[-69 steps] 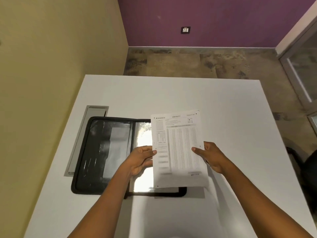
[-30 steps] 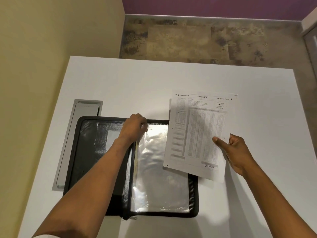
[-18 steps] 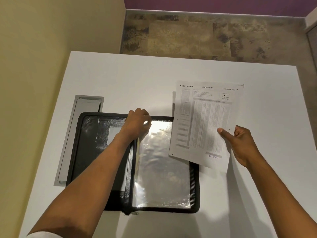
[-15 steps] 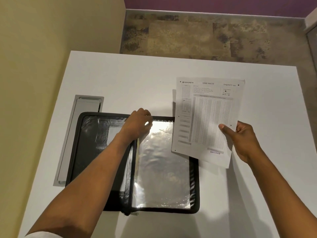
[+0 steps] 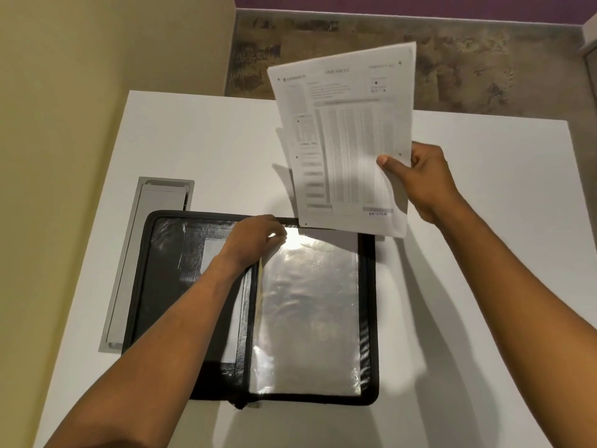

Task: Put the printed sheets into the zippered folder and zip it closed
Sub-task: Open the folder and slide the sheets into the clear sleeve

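Observation:
A black zippered folder [image 5: 151, 286] lies open and flat on the white table [image 5: 200, 140], with shiny clear plastic sleeves [image 5: 310, 312] on its right half. My left hand [image 5: 252, 240] pinches the top edge of a sleeve near the folder's spine. My right hand [image 5: 423, 179] grips the printed sheets [image 5: 345, 140] by their right edge, holding them upright in the air above the folder's far right corner. The sheets fan slightly apart at the left.
A grey cable hatch [image 5: 129, 270] is set into the table left of the folder. A yellow wall runs along the left side. Beyond the table's far edge lies brown stone floor [image 5: 484, 69].
My right hand has lifted the sheets higher and farther from me, tilting them upright. My left hand stays at the sleeve's top edge near the spine.

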The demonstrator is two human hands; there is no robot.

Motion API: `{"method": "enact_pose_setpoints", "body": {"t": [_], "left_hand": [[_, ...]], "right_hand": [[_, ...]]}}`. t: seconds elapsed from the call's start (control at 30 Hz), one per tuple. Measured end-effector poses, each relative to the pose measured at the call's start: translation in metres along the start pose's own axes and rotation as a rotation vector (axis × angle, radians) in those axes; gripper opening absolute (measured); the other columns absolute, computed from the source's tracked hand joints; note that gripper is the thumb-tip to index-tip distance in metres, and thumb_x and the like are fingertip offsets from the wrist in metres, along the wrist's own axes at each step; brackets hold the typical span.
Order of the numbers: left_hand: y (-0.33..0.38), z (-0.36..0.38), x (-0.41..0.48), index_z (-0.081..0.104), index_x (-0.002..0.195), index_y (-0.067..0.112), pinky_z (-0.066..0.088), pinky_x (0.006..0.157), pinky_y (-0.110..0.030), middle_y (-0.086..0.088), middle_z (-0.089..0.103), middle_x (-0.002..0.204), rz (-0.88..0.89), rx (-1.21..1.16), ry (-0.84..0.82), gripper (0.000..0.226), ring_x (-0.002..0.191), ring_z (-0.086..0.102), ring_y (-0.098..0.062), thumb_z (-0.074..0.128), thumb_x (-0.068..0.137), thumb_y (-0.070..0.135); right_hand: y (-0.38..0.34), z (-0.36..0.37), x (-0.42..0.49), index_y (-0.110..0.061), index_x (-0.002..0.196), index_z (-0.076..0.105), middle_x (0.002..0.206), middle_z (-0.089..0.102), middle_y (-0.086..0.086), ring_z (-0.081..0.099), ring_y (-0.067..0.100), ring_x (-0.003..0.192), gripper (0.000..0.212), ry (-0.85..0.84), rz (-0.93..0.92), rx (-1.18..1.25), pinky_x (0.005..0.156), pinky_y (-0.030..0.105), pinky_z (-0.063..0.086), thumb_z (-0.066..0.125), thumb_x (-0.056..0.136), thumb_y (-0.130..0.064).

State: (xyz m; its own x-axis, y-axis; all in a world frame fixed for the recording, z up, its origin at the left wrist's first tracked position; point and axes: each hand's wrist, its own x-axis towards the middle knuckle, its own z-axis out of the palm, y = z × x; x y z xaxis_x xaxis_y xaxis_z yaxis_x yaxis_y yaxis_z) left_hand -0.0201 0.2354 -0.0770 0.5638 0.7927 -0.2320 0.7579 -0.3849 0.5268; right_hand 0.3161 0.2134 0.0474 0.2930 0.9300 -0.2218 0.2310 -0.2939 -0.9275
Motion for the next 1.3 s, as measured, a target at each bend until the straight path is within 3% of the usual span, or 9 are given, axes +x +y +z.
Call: {"method": "enact_pose_setpoints", "body": {"t": [0.07, 0.17, 0.27, 0.37, 0.57, 0.8, 1.0, 1.17, 1.3], "left_hand": [[-0.001, 0.001, -0.002, 0.08, 0.093, 0.031, 0.037, 0.066, -0.014, 0.015, 0.072, 0.1, 0.002, -0.016, 0.026, 0.011, 0.085, 0.065, -0.006, 0.071, 0.094, 0.037], [0.0, 0.001, -0.003, 0.082, 0.094, 0.03, 0.05, 0.071, -0.03, 0.014, 0.074, 0.1, 0.008, -0.026, 0.05, 0.01, 0.087, 0.068, -0.011, 0.073, 0.093, 0.036], [0.0, 0.002, -0.004, 0.082, 0.099, 0.028, 0.055, 0.074, -0.035, 0.012, 0.076, 0.102, 0.031, -0.027, 0.064, 0.011, 0.091, 0.071, -0.014, 0.075, 0.093, 0.034], [-0.002, 0.003, -0.003, 0.082, 0.101, 0.029, 0.055, 0.074, -0.032, 0.014, 0.076, 0.105, 0.062, -0.019, 0.074, 0.012, 0.094, 0.072, -0.012, 0.075, 0.093, 0.034], [-0.001, 0.004, -0.001, 0.081, 0.102, 0.031, 0.056, 0.074, -0.03, 0.017, 0.076, 0.112, 0.064, -0.015, 0.07, 0.012, 0.099, 0.071, -0.009, 0.074, 0.093, 0.035], [0.006, 0.011, -0.001, 0.078, 0.101, 0.029, 0.035, 0.067, -0.012, 0.016, 0.072, 0.107, -0.017, -0.044, 0.048, 0.016, 0.085, 0.063, -0.002, 0.072, 0.091, 0.04], [0.037, 0.026, 0.002, 0.077, 0.106, 0.03, 0.055, 0.078, -0.032, 0.014, 0.073, 0.11, 0.012, -0.041, 0.017, 0.023, 0.097, 0.072, -0.014, 0.073, 0.089, 0.045], [0.086, 0.047, 0.005, 0.075, 0.115, 0.027, 0.055, 0.078, -0.036, 0.008, 0.074, 0.111, 0.054, -0.074, 0.051, 0.032, 0.098, 0.071, -0.019, 0.068, 0.093, 0.049], [0.122, 0.06, 0.012, 0.072, 0.121, 0.025, 0.055, 0.079, -0.039, 0.003, 0.075, 0.11, -0.021, -0.085, 0.094, 0.031, 0.097, 0.071, -0.025, 0.062, 0.099, 0.045]], "right_hand": [[-0.008, 0.009, 0.014, -0.017, 0.127, 0.072, 0.114, 0.077, -0.01, 0.076, 0.008, 0.103, 0.033, -0.037, -0.024, -0.011, 0.09, 0.026, 0.061, 0.075, 0.094, -0.022], [-0.012, 0.023, 0.025, -0.013, 0.128, 0.072, 0.116, 0.076, -0.009, 0.075, 0.007, 0.103, 0.033, -0.095, -0.04, -0.039, 0.091, 0.026, 0.061, 0.074, 0.096, -0.019], [-0.012, 0.036, 0.03, -0.013, 0.129, 0.072, 0.12, 0.076, -0.006, 0.075, 0.007, 0.103, 0.034, -0.156, -0.029, -0.078, 0.091, 0.026, 0.062, 0.073, 0.096, -0.019], [-0.011, 0.044, 0.032, -0.019, 0.127, 0.073, 0.114, 0.076, -0.013, 0.076, 0.005, 0.098, 0.032, -0.214, -0.001, -0.12, 0.088, 0.029, 0.063, 0.073, 0.096, -0.024], [-0.002, 0.053, 0.045, -0.018, 0.121, 0.076, 0.115, 0.078, -0.003, 0.077, 0.018, 0.101, 0.027, -0.301, 0.071, -0.115, 0.09, 0.041, 0.063, 0.074, 0.095, -0.024], [0.02, 0.066, 0.07, -0.014, 0.124, 0.074, 0.115, 0.078, 0.001, 0.078, 0.02, 0.099, 0.03, -0.364, 0.191, -0.004, 0.09, 0.042, 0.064, 0.075, 0.094, -0.017], [0.041, 0.076, 0.08, -0.007, 0.128, 0.071, 0.119, 0.077, 0.008, 0.075, 0.028, 0.109, 0.034, -0.384, 0.282, 0.102, 0.094, 0.042, 0.062, 0.074, 0.094, -0.01], [0.052, 0.083, 0.081, -0.005, 0.132, 0.068, 0.127, 0.074, 0.007, 0.074, 0.022, 0.111, 0.037, -0.375, 0.309, 0.128, 0.102, 0.04, 0.058, 0.072, 0.095, -0.01], [0.055, 0.089, 0.081, -0.007, 0.133, 0.068, 0.127, 0.074, 0.006, 0.074, 0.02, 0.11, 0.038, -0.382, 0.306, 0.105, 0.102, 0.041, 0.057, 0.072, 0.095, -0.012]]}}
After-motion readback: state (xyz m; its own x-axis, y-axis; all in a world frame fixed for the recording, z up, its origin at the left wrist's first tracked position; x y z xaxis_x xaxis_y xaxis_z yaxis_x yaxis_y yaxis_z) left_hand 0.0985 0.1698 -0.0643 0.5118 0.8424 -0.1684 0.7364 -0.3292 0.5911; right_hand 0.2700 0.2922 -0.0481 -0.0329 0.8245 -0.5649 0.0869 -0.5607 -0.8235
